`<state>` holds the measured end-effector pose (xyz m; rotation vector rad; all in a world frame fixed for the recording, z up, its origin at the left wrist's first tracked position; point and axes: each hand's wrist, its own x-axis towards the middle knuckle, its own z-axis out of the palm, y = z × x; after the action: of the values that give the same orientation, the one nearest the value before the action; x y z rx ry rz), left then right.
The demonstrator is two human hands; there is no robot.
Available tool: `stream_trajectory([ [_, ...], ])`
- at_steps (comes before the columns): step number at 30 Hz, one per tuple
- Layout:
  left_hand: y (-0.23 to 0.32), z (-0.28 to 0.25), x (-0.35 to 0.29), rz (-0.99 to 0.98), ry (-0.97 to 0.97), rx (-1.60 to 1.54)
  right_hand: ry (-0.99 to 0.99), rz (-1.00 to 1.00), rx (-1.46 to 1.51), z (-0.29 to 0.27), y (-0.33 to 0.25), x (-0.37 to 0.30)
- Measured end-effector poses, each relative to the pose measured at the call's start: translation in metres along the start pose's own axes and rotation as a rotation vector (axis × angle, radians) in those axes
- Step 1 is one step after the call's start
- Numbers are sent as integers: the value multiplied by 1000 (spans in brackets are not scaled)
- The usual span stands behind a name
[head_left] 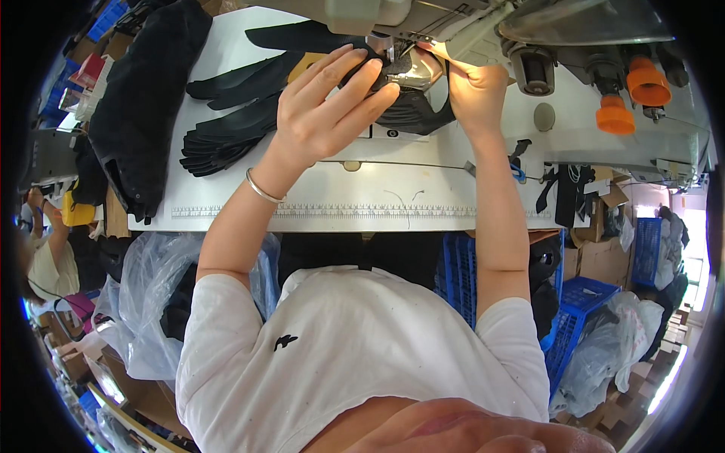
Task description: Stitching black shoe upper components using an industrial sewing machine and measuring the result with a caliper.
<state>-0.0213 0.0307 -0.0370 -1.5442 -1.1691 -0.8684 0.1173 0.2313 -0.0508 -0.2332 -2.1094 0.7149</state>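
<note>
My left hand [328,106] has its fingers spread and stretched out over a curved black piece [353,69] beside the needle area of a sewing machine [389,51]. The fingertips hide part of that piece. On the other side of the needle, my right hand [477,89] has curled fingers, with thumb and forefinger reaching toward the machine's foot. What those fingers pinch is hidden. Several cut black pieces [414,113] lie fanned out below the machine head. More layered black pieces [226,143] rest on the white table [317,192], left of my left wrist.
A large black fabric bundle [147,106] lies along the table's left end. Orange-capped parts [615,117] hang at the upper right. Small blue-handled snips [518,172] lie near my right forearm. Blue crates [578,309] and clear plastic bags [155,309] stand below. Another person [54,253] is at far left.
</note>
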Motion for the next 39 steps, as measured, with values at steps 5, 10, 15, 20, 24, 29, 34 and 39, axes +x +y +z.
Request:
stream_trajectory([
  [5,-3,-2,0,16,-3,-23,-38,98,-86,-3,-18,-7],
  [10,-8,1,0,72,15,-14,136,-225,-168,3,-23,-7],
  [15,-15,-31,3,-84,-47,-111,178,-198,-323,2,-42,-23],
  [20,-83,-24,-17,-886,94,-419,183,-130,-174,25,-90,-66],
  [24,-70,-16,-3,-1333,-370,-1065,144,-139,-213,46,-121,-60],
  [29,-26,-35,11,-681,-239,-713,144,-14,-274,32,-126,-51],
  [34,3,-26,8,-265,-204,-457,118,85,-195,5,-105,-41],
  [39,7,-20,8,-213,-193,-330,81,130,-107,2,-100,-37],
])
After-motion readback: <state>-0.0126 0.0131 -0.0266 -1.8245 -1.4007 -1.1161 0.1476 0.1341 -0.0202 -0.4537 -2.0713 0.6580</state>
